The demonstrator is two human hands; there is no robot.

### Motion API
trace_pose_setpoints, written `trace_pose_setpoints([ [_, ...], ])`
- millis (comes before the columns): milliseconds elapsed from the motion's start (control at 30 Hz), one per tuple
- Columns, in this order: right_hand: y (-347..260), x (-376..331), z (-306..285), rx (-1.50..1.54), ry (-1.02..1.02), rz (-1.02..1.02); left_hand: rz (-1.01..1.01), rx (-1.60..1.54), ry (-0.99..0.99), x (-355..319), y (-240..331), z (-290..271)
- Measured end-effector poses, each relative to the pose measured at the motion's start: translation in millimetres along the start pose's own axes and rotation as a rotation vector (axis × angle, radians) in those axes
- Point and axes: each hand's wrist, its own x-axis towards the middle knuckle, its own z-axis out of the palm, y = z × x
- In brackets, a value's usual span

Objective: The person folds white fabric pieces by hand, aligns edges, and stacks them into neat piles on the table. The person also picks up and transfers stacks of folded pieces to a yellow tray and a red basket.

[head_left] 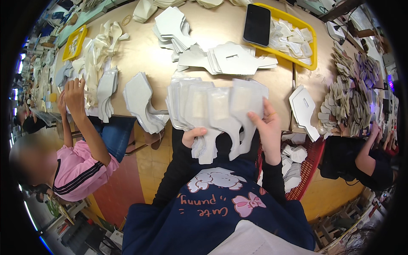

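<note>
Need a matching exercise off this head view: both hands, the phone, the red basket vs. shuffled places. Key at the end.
Column 1
1. Left hand
2. Black phone
3. Right hand
4. Red basket

Column 2
A. At the right end of the fanned white pieces
B. Below the table's near edge, with white pieces in it
C. At the lower edge of the fanned white pieces, thumb over them
D. At the left end of the larger yellow tray

Pairs: 1-C, 2-D, 3-A, 4-B
</note>
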Motion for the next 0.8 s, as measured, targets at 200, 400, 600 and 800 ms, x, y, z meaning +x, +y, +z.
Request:
trace_pose_setpoints([
  [200,9.6,12.7,-14.0,-0.672,0.282,-0.149,0.000,0.023,-0.127,13.9,1.9,10.7],
  [400,10.2,9.3,0.2,-0.930,0.227,-0.273,0.022,0.050,-0.113,18.9,2.8,4.7],
  [600,25.3,-8.2,37.0,-1.076,-0.200,-0.442,0.066,0.099,-0.014,12.8,5.4,-17.4],
  [800,38.2,-10.2,44.6,-1.022,-0.287,-0.419,0.143,0.014,-0.005,7.0,9.3,-35.5],
])
